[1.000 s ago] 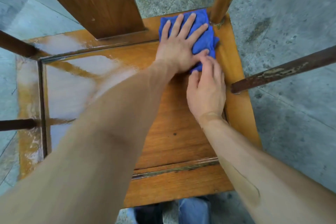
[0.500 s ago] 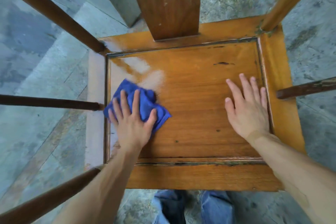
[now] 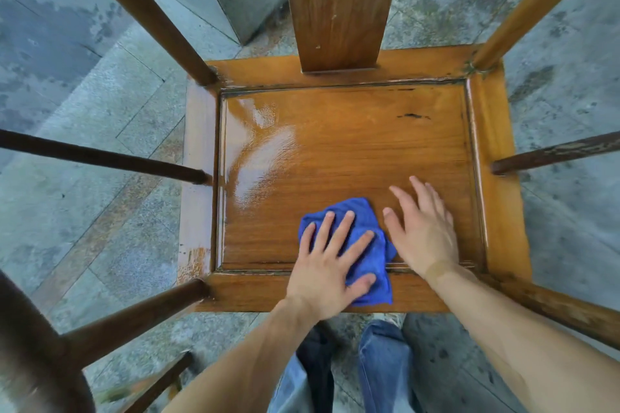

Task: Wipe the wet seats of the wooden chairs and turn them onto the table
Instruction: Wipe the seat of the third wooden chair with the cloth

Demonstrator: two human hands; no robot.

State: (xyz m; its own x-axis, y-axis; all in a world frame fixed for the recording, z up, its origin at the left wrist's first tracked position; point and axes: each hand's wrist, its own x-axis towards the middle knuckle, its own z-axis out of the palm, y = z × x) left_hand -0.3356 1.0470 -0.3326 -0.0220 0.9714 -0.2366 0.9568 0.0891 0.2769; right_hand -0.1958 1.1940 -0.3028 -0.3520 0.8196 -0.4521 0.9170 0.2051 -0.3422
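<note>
I look straight down on the seat (image 3: 355, 151) of a wooden chair, an orange-brown panel in a raised frame. A wet, shiny patch (image 3: 258, 157) covers its left part. My left hand (image 3: 330, 265) lies flat with spread fingers on a crumpled blue cloth (image 3: 372, 255) at the seat's near edge. My right hand (image 3: 424, 231) rests flat on the bare wood just right of the cloth, fingers apart, holding nothing.
The chair's broad back splat (image 3: 339, 7) rises at the top middle. Dark armrest rails and posts (image 3: 100, 157) stick out on the left, others (image 3: 553, 151) on the right. Wet grey stone paving (image 3: 84, 228) lies all around. My jeans (image 3: 382, 365) show below the seat.
My left hand has slid the blue cloth from the seat's left side to the near middle edge. My right hand has moved left, close beside the cloth.
</note>
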